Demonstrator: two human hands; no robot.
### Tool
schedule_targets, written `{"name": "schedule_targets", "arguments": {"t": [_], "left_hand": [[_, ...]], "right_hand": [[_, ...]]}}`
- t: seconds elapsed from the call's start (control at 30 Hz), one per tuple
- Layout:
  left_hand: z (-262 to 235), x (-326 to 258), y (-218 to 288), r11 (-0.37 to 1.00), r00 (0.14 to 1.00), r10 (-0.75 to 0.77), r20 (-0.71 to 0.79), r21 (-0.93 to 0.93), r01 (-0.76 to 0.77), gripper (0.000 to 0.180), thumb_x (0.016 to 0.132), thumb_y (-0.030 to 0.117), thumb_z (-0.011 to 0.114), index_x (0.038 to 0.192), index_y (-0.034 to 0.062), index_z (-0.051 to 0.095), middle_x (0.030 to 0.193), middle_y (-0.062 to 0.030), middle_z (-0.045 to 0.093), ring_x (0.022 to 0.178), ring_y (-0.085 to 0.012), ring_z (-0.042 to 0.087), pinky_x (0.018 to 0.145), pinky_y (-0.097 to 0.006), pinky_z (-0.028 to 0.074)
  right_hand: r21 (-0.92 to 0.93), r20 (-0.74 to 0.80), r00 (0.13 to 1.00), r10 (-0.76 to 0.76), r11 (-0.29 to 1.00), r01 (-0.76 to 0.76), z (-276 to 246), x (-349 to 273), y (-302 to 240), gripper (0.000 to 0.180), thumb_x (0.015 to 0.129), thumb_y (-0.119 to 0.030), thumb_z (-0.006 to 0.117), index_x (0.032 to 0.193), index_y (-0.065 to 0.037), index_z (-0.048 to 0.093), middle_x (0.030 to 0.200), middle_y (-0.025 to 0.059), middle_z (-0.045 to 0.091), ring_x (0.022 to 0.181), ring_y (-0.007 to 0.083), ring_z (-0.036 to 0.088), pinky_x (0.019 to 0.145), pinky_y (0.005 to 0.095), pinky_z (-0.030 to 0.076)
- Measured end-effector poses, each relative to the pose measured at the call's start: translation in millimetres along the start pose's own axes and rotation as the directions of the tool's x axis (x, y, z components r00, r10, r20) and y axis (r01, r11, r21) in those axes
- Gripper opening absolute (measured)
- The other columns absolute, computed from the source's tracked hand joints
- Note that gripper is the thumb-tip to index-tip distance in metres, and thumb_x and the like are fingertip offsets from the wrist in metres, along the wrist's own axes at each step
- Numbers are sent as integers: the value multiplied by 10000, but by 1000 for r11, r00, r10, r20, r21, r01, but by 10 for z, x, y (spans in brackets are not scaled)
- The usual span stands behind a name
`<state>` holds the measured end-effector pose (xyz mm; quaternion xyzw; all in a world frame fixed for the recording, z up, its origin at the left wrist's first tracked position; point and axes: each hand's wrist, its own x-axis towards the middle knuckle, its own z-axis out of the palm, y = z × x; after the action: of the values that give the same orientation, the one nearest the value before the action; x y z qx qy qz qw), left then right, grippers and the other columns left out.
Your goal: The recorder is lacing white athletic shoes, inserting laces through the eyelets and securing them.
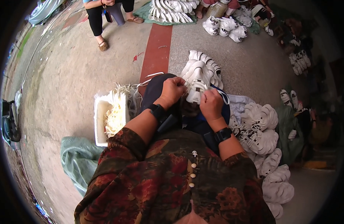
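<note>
A white shoe upper (196,83) lies over my lap, its tongue and eyelet area between my two hands. At its left edge, the fingers of my left hand (174,89) pinch together on a thin white shoelace, mostly hidden by the fingertips. My right hand (212,103) is closed on the other side, slightly blurred, with the lace's white strand at its fingertips. Right behind this upper, more white uppers (209,63) sit nested in a row. Beside my left forearm, a white foam box (98,125) holds a tangle of cream shoelaces (115,115).
Piles of white shoe uppers (259,115) stretch down my right side. A green plastic sack (76,158) lies at my left. Ahead sits a person (99,22), and more uppers (172,10) rest on a green sheet. Further right are other shoes (287,98).
</note>
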<state>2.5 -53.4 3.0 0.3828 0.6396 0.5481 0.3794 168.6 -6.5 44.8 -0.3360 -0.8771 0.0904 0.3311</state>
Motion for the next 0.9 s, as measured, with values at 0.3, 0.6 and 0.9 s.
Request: {"name": "schedule_targets", "arguments": {"t": [0.3, 0.6, 0.9], "left_hand": [[55, 33, -27, 951, 991, 119, -56, 294, -98, 97, 667, -8, 649, 759, -17, 618, 635, -63, 624, 580, -85, 583, 539, -230, 467], [45, -2, 167, 852, 991, 129, -34, 515, -93, 144, 671, 113, 665, 746, -1, 619, 670, -175, 616, 611, -273, 623, 602, -331, 488], [134, -105, 46, 721, 940, 337, 51, 628, -292, 111, 676, 88, 604, 741, 3, 633, 723, -217, 605, 703, -351, 606, 655, -380, 492]], "right_hand": [[177, 169, 981, -98, 982, 68, 285, 37, 14, 113, 684, -15, 587, 794, -4, 605, 741, 149, 530, 712, 321, 547, 638, 386, 445], [224, 188, 981, -46, 975, 3, 332, 48, 55, 113, 673, -10, 590, 784, -20, 596, 765, 147, 515, 744, 325, 535, 665, 395, 438], [234, 190, 980, -59, 972, 13, 406, 112, 131, 126, 689, -25, 580, 808, -42, 620, 787, 151, 526, 756, 320, 541, 672, 386, 442]]}}
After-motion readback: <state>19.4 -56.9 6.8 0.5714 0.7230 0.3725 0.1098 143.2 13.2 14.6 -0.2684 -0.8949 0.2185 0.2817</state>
